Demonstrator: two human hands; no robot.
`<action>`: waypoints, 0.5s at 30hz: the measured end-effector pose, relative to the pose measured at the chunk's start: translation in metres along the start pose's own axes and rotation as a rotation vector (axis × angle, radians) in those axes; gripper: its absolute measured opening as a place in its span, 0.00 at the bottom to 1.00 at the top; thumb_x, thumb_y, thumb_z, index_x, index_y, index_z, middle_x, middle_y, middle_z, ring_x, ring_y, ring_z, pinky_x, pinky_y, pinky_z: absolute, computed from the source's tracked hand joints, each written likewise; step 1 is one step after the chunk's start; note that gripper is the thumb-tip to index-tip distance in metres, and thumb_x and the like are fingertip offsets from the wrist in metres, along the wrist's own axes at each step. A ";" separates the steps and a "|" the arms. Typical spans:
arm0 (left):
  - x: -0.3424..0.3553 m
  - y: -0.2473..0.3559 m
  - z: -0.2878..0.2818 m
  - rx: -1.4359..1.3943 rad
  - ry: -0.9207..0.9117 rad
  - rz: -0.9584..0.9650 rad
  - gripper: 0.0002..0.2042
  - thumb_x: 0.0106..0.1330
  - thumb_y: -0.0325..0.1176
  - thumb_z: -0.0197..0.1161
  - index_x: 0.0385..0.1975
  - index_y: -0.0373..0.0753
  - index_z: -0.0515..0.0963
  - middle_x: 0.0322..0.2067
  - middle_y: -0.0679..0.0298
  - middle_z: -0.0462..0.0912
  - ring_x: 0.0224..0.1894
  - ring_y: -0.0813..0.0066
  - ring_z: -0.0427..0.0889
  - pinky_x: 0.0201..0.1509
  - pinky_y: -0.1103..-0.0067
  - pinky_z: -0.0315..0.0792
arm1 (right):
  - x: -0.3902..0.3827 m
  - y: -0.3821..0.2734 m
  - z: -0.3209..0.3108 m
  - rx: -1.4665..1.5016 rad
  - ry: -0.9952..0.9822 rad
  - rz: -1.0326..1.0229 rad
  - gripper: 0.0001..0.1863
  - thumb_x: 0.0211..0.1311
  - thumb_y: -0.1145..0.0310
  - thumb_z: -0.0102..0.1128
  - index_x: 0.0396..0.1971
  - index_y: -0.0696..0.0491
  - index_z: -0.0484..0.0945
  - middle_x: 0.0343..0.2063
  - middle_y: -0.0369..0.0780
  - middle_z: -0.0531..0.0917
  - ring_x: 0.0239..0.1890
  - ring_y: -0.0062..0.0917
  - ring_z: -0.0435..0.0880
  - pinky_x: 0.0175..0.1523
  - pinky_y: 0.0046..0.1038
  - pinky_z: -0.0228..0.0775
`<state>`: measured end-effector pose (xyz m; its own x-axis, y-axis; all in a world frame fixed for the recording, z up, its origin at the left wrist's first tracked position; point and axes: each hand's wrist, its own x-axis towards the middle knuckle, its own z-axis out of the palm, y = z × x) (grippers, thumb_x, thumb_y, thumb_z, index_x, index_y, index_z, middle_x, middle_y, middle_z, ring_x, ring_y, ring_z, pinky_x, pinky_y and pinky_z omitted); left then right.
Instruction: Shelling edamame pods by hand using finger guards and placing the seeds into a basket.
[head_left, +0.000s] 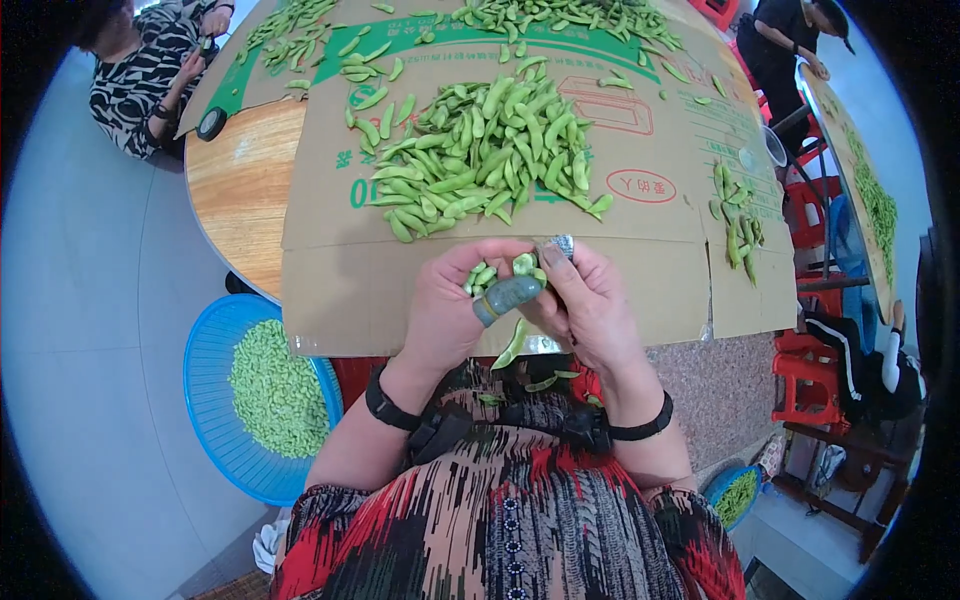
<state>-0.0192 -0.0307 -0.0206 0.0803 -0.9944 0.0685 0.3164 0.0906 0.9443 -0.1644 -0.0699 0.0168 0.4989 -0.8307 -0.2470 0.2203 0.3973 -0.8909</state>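
Note:
My left hand (445, 300) is curled round several shelled soybeans (481, 278). Its thumb wears a grey-green rubber finger cover (508, 294) with a yellow band. Close against it, my right hand (598, 310) pinches a green soybean pod (524, 264) between the two hands; a silvery wrap (560, 243) covers one digit. An opened pod shell (511, 344) shows just below my fingers, partly hidden at its upper end. Beyond my hands lies a big heap of unshelled pods (490, 150) on flattened cardboard (370, 290).
A blue basket (205, 370) of shelled beans stands at lower left. Smaller pod piles (738, 220) lie right and at the back. A roll of tape (211, 123) sits at the wooden table's (245, 190) left edge. Other people work at far left and right, near red stools (803, 385).

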 end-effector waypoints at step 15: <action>-0.004 0.004 -0.005 -0.181 -0.198 -0.045 0.11 0.51 0.24 0.68 0.34 0.37 0.74 0.31 0.66 0.76 0.31 0.83 0.73 0.33 0.88 0.67 | -0.005 -0.004 -0.025 -0.467 -0.277 -0.267 0.09 0.64 0.69 0.51 0.23 0.54 0.72 0.11 0.28 0.69 0.14 0.09 0.63 0.19 0.15 0.53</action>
<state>-0.0135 -0.0265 -0.0187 -0.1188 -0.9872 0.1065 0.4809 0.0366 0.8760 -0.1890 -0.0775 0.0121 0.6909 -0.7204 0.0607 0.0082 -0.0762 -0.9971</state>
